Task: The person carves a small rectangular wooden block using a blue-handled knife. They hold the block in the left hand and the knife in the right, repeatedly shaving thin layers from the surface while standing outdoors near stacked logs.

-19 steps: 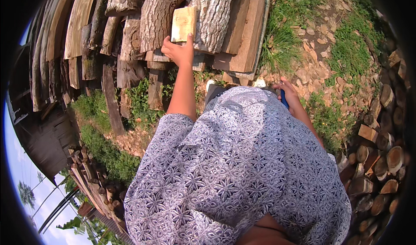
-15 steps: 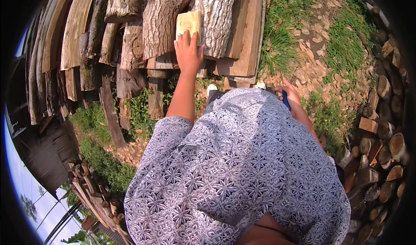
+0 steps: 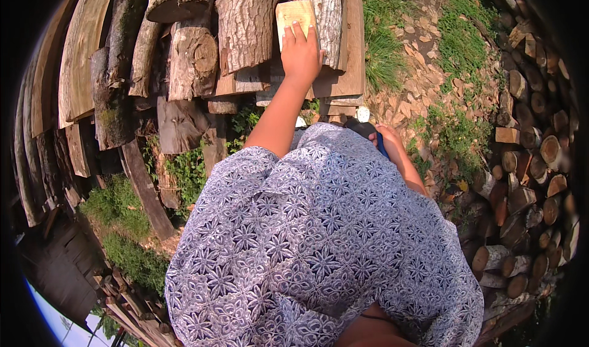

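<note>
pale block: the pale sawn block point(image 3: 294, 12) lies up on the pile, over the seam between a brown bark log point(image 3: 248, 25) and a grey bark log point(image 3: 330, 33).
left grip: my left hand point(image 3: 302, 59) lies over its near part, fingers a little spread on the upper face, thumb standing off to the right; no pinch that i can see.
right grip: my right hand point(image 3: 394, 146), low by my shirt point(image 3: 319, 224), curls round a blue object point(image 3: 383, 146); its kind i cannot tell.
done: block up on the logs.
left over: my hand not yet off it.
</note>
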